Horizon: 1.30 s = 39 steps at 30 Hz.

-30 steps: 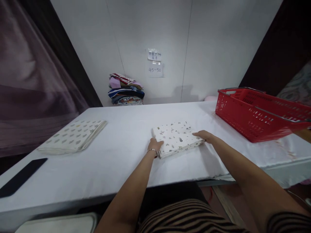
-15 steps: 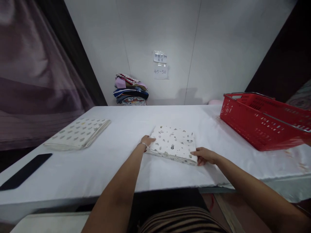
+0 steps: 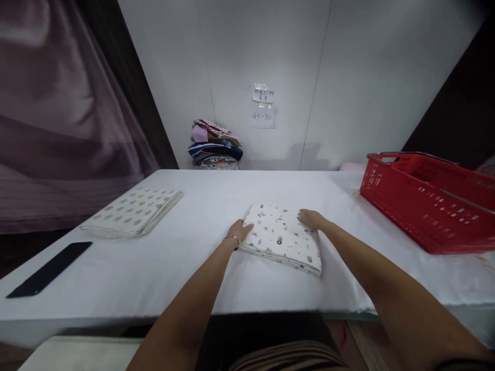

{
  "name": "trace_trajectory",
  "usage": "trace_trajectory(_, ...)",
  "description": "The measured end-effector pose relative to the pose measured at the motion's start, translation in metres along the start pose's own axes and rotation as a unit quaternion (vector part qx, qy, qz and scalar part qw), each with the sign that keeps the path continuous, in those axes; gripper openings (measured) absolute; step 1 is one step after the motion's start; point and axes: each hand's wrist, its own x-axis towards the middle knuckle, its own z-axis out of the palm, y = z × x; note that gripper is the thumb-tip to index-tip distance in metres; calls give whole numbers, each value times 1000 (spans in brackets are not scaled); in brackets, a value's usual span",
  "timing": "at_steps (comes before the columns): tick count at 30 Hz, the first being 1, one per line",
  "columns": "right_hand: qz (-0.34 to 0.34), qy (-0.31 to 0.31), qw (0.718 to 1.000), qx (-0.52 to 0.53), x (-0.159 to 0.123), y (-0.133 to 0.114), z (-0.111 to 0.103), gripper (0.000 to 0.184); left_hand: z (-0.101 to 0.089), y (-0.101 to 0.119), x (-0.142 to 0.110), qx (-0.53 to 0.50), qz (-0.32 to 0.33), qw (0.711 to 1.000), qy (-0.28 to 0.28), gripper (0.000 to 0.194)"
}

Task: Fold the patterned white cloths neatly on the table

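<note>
A folded white cloth (image 3: 284,237) with small scattered prints lies on the white table in front of me. My left hand (image 3: 240,232), a bracelet at its wrist, grips the left edge with the thumb on top; its other fingers are partly hidden at the side. At the far right corner, my right hand (image 3: 310,219) is closed on the cloth's edge, fingertips over the top layer. Another folded cloth (image 3: 133,212), cream with grey cloud-like shapes, rests to the left, apart from both hands.
A red plastic basket (image 3: 429,201) with metal handles stands at the right. A dark flat strip (image 3: 50,269) lies at the left front of the table (image 3: 204,196). Folded fabrics (image 3: 215,147) are stacked against the back wall, left of paper labels (image 3: 263,116).
My right hand has moved from the near right corner of the printed cloth to its far right corner. The cloth has turned slightly clockwise; my left hand stays at its left edge.
</note>
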Motion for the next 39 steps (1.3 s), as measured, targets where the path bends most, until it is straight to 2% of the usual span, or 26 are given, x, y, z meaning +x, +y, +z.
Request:
trace_trajectory(4,9,-48,999,-14,10,4,3,47,-11,3,12,40,48,998,10,53)
trace_trajectory(8,24,-82,996,-16,-4,8,5,48,-29,13,45,85,77,993,10,59)
trace_trajectory(11,33,-94,995,-16,-17,10,10,46,-30,16,62,96,75,993,0,62)
trace_trajectory(13,36,-97,994,-18,-22,10,11,46,-26,12,64,94,66,993,0,63)
trace_trajectory(16,26,-66,997,-37,-27,2,9,49,-22,-1,58,55,66,996,26,58)
trace_trajectory(18,-23,-10,999,-37,-36,-12,9,47,-26,-12,51,19,67,996,51,54)
trace_trajectory(20,-107,50,993,-5,-53,-34,13,43,-34,-24,43,-8,56,996,73,50)
trace_trajectory(22,-199,89,975,43,-79,-56,25,42,-42,-34,35,-33,40,994,97,45)
trace_trajectory(24,-299,86,948,68,-107,-75,42,45,-47,-41,26,-55,30,991,121,39)
trace_trajectory(26,-359,76,929,56,-129,-87,59,53,-45,-43,17,-73,31,987,141,34)
trace_trajectory(29,-385,67,920,7,-145,-93,78,65,-32,-39,3,-82,57,981,167,27)
trace_trajectory(33,-389,65,918,-35,-148,-93,84,70,-13,-33,-9,-81,100,973,190,20)
trace_trajectory(36,-390,82,916,-39,-154,-93,84,69,-9,-36,-15,-84,73,973,202,14)
trace_trajectory(39,-383,114,916,-33,-161,-94,89,69,-12,-40,-17,-83,34,976,199,12)
